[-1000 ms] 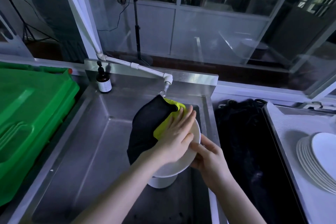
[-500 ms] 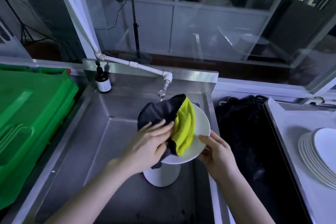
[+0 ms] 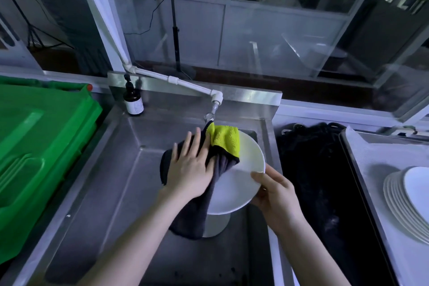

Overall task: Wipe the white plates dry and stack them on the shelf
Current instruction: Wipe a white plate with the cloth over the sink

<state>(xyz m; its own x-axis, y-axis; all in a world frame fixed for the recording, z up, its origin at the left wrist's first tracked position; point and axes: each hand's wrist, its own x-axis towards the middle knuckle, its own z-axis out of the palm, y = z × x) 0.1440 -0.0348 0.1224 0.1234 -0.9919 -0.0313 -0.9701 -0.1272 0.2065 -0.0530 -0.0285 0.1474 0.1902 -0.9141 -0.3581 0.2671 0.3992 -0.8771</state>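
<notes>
Over the sink [image 3: 111,181], the right hand [image 3: 276,195] grips a tilted plate [image 3: 234,188] by its right rim. The left hand [image 3: 188,169], fingers straight, presses a cloth [image 3: 226,140] onto its left side. The stack [image 3: 408,199] lies far right, nearer the right hand.

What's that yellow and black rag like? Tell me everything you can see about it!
The rag is a soft, fluffy-looking cloth, bright yellow on one side and dark grey on the other. It lies crumpled over the left part of the white plate, above the sink. The yellow bit folds over at the top, just under the tap; a dark end hangs below the plate. The left hand presses flat on it with straight fingers.
</notes>
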